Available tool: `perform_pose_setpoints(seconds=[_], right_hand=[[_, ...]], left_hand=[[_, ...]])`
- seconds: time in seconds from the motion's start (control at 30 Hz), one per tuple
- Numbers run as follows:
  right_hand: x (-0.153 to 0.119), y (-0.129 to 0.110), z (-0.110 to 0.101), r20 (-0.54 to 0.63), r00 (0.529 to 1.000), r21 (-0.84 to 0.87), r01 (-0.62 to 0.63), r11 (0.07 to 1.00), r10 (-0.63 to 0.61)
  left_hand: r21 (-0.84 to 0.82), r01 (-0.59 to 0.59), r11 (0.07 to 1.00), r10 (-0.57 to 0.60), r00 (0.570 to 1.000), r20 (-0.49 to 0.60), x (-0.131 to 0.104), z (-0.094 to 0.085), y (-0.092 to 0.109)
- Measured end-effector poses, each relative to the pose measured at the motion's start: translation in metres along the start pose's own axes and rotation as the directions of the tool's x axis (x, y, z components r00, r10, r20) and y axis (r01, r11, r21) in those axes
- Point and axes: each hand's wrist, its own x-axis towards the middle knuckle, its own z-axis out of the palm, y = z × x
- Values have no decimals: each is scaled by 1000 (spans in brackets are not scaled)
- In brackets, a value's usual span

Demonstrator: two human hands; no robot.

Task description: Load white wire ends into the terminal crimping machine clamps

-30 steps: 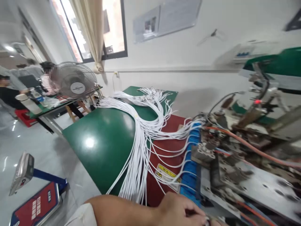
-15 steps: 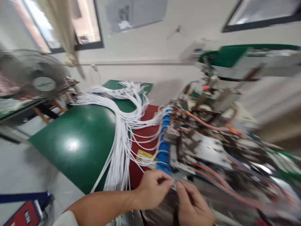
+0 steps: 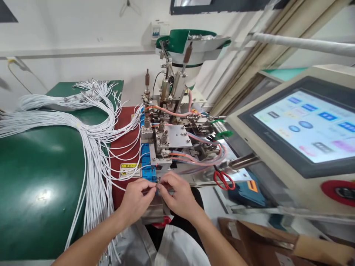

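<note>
My left hand [image 3: 138,196] and my right hand [image 3: 177,194] meet fingertip to fingertip at the near end of a row of blue holders [image 3: 145,155]. Both hands are pinched closed; whatever lies between the fingertips is too small to make out. White cables [image 3: 93,162] run from the holders across a red plate [image 3: 120,142] and hang in a thick bundle left of my left hand. Just beyond my hands is a metal machine [image 3: 176,136] with orange and blue tubes.
A green table [image 3: 41,166] fills the left side. On the right are red-handled scissors [image 3: 224,180], a touch screen [image 3: 307,122] on an arm with a red button [image 3: 340,192], and cardboard boxes [image 3: 249,236] below. A green bowl feeder [image 3: 179,41] stands behind the machine.
The view has swung to the right, bringing in the screen and scissors while the fan has left it. My hands remain close together, fingertips pinched, beside the blue holders.
</note>
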Motion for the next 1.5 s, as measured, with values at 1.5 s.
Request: perform_pose_setpoints(seconds=[1.5], right_hand=[[-15, 31, 35, -13, 895, -47, -446, 894, 446]], left_hand=[[447, -96, 890, 64, 994, 86, 11, -11, -28]])
